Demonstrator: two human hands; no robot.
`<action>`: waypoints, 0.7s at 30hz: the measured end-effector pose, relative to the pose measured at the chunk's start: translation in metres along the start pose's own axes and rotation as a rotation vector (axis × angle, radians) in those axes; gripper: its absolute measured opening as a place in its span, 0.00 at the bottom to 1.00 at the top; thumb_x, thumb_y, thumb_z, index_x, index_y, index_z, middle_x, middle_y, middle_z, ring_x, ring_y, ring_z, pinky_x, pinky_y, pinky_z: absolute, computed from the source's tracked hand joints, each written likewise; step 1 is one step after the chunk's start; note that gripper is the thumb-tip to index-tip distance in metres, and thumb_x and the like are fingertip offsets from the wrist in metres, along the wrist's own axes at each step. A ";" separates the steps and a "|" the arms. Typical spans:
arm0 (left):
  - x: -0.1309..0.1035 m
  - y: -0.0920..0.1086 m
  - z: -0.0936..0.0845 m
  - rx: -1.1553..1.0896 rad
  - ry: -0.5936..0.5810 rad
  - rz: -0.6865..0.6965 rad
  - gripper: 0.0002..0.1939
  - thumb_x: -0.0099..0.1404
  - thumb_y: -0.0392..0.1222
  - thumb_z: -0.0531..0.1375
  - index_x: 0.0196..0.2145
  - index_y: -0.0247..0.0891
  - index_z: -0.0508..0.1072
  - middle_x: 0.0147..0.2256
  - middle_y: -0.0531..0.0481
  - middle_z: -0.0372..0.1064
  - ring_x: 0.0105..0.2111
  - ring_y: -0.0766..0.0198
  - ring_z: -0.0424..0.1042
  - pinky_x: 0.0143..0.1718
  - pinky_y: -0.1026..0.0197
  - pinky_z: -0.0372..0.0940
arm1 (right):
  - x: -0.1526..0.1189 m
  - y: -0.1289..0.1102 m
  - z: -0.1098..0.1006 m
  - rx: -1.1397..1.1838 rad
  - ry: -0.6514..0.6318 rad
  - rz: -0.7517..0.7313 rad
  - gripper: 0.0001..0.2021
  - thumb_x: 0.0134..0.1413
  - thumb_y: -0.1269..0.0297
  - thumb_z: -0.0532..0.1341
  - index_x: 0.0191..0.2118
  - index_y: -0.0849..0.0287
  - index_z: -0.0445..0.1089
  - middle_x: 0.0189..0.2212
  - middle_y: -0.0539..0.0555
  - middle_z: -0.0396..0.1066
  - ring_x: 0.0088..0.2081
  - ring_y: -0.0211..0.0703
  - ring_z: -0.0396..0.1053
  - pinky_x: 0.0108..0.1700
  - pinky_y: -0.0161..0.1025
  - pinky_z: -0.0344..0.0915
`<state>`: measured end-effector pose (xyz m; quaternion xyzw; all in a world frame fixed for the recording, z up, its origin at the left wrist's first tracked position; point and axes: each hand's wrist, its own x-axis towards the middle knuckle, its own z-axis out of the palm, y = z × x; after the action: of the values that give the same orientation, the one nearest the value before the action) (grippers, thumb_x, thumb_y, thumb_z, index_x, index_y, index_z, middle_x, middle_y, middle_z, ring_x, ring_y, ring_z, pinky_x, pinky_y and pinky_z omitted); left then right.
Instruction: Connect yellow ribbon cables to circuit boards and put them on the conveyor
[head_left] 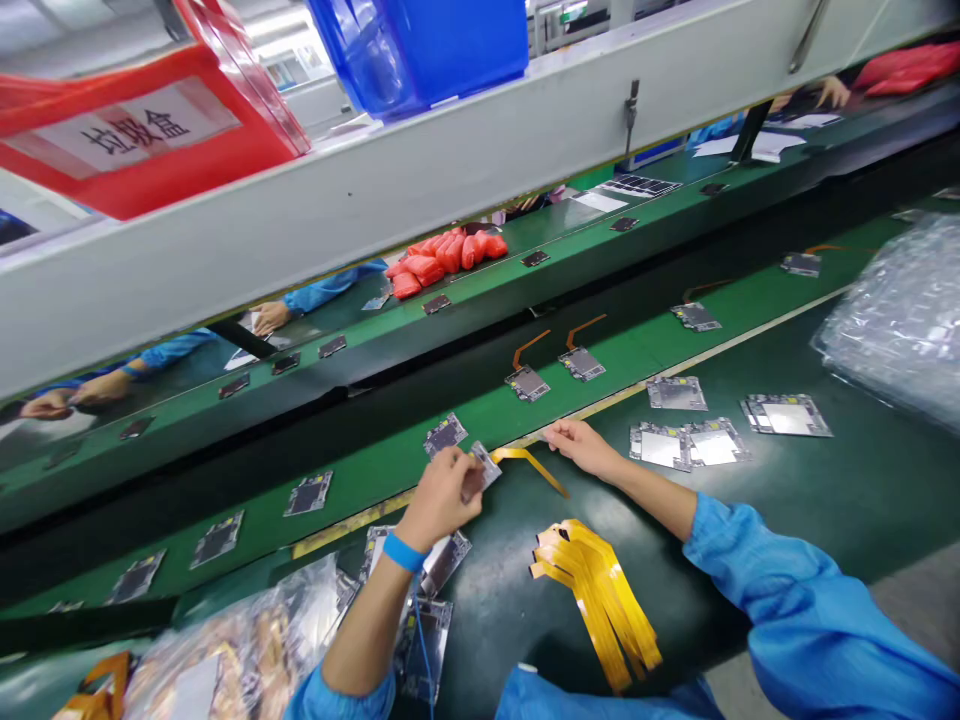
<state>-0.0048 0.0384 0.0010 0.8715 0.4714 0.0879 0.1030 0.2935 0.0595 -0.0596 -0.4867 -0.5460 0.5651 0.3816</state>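
Observation:
My left hand (pixel 444 495), with a blue band at the wrist, grips a small circuit board (pixel 486 466) over the edge of the green belt. From that board a yellow flex cable (pixel 536 466) runs to the right and bends down. To its right my right hand (pixel 576 443) has its fingertips pinched together; a tiny pale bit shows at them, too small to name. Below the hands lies a fanned pile of yellow flex cables (pixel 600 600). Several circuit boards (pixel 444 565) lie partly hidden beneath my left forearm. Another circuit board (pixel 445 434) rests on the belt just beyond my left hand.
The green belt (pixel 630 365) carries several boards, some with cables. More boards (pixel 679 393) lie on the table at right, near clear plastic packaging (pixel 900 310). Bagged parts (pixel 247 640) sit lower left. Co-workers' hands (pixel 270 317) show beyond a shelf (pixel 360 190) bearing a red bin (pixel 150 120) and blue bin (pixel 450 50).

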 end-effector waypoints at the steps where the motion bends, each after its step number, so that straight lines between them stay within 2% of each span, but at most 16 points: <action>1: 0.000 -0.011 -0.008 0.007 0.047 -0.039 0.15 0.57 0.36 0.62 0.43 0.40 0.71 0.45 0.44 0.67 0.46 0.53 0.70 0.51 0.52 0.70 | 0.000 0.000 0.000 0.007 0.002 -0.008 0.28 0.52 0.32 0.62 0.28 0.57 0.65 0.21 0.45 0.62 0.24 0.35 0.55 0.29 0.35 0.53; 3: -0.001 -0.035 -0.026 0.069 0.143 -0.190 0.15 0.59 0.40 0.62 0.45 0.40 0.72 0.46 0.43 0.68 0.48 0.53 0.72 0.52 0.53 0.70 | -0.001 0.000 0.001 0.011 0.009 -0.023 0.28 0.52 0.32 0.62 0.28 0.57 0.66 0.21 0.46 0.62 0.24 0.36 0.55 0.29 0.36 0.53; 5: 0.000 -0.055 -0.040 0.204 0.215 -0.436 0.16 0.62 0.47 0.63 0.46 0.38 0.73 0.45 0.40 0.69 0.49 0.48 0.72 0.48 0.51 0.71 | -0.002 -0.001 0.001 0.008 0.017 -0.034 0.28 0.52 0.32 0.62 0.28 0.57 0.66 0.22 0.46 0.63 0.25 0.36 0.55 0.30 0.36 0.55; 6: 0.001 -0.064 -0.045 0.280 0.229 -0.544 0.21 0.63 0.51 0.63 0.49 0.36 0.73 0.46 0.38 0.69 0.49 0.44 0.72 0.47 0.48 0.72 | -0.002 -0.001 0.002 0.006 0.022 -0.036 0.28 0.52 0.32 0.62 0.28 0.56 0.66 0.23 0.47 0.63 0.25 0.36 0.56 0.31 0.36 0.55; 8: 0.004 -0.075 -0.048 0.370 0.220 -0.631 0.26 0.66 0.56 0.61 0.53 0.34 0.72 0.47 0.34 0.69 0.50 0.40 0.72 0.47 0.45 0.72 | -0.002 -0.002 0.003 0.004 0.037 -0.039 0.28 0.53 0.32 0.61 0.28 0.56 0.66 0.23 0.47 0.64 0.26 0.36 0.57 0.31 0.36 0.56; 10: 0.011 -0.078 -0.041 0.357 0.181 -0.565 0.25 0.68 0.55 0.59 0.54 0.34 0.72 0.50 0.34 0.69 0.52 0.42 0.72 0.50 0.46 0.71 | -0.003 -0.002 0.003 -0.005 0.035 -0.044 0.28 0.52 0.32 0.62 0.29 0.57 0.66 0.24 0.47 0.64 0.27 0.37 0.58 0.33 0.36 0.57; 12: 0.021 -0.074 -0.028 0.288 0.111 -0.439 0.22 0.70 0.53 0.57 0.54 0.35 0.73 0.52 0.36 0.70 0.54 0.46 0.72 0.54 0.49 0.69 | -0.004 -0.001 0.004 -0.034 0.001 -0.047 0.28 0.50 0.33 0.64 0.29 0.57 0.66 0.24 0.46 0.63 0.27 0.37 0.59 0.33 0.36 0.57; 15: 0.041 -0.063 -0.010 0.262 -0.053 -0.296 0.22 0.71 0.50 0.57 0.57 0.36 0.72 0.56 0.37 0.70 0.58 0.47 0.69 0.58 0.50 0.67 | -0.011 0.000 0.004 -0.134 -0.079 -0.035 0.25 0.52 0.38 0.65 0.27 0.58 0.66 0.22 0.45 0.62 0.27 0.37 0.59 0.33 0.36 0.55; 18: 0.060 -0.054 -0.002 0.350 -0.229 -0.258 0.28 0.68 0.46 0.58 0.64 0.36 0.68 0.59 0.35 0.67 0.59 0.44 0.68 0.56 0.48 0.67 | -0.026 -0.002 0.003 -0.319 -0.135 -0.022 0.18 0.57 0.49 0.64 0.27 0.59 0.71 0.23 0.47 0.67 0.27 0.37 0.61 0.32 0.35 0.54; 21: 0.074 -0.051 -0.003 0.383 -0.313 -0.249 0.31 0.65 0.43 0.60 0.64 0.37 0.67 0.55 0.35 0.69 0.55 0.43 0.70 0.51 0.48 0.68 | -0.047 -0.009 0.002 -0.542 -0.196 -0.018 0.12 0.59 0.57 0.65 0.30 0.59 0.76 0.25 0.49 0.73 0.28 0.38 0.66 0.32 0.35 0.54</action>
<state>-0.0063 0.1276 -0.0055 0.8134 0.5613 -0.1520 0.0180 0.3021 0.0147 -0.0442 -0.5091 -0.7157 0.4395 0.1880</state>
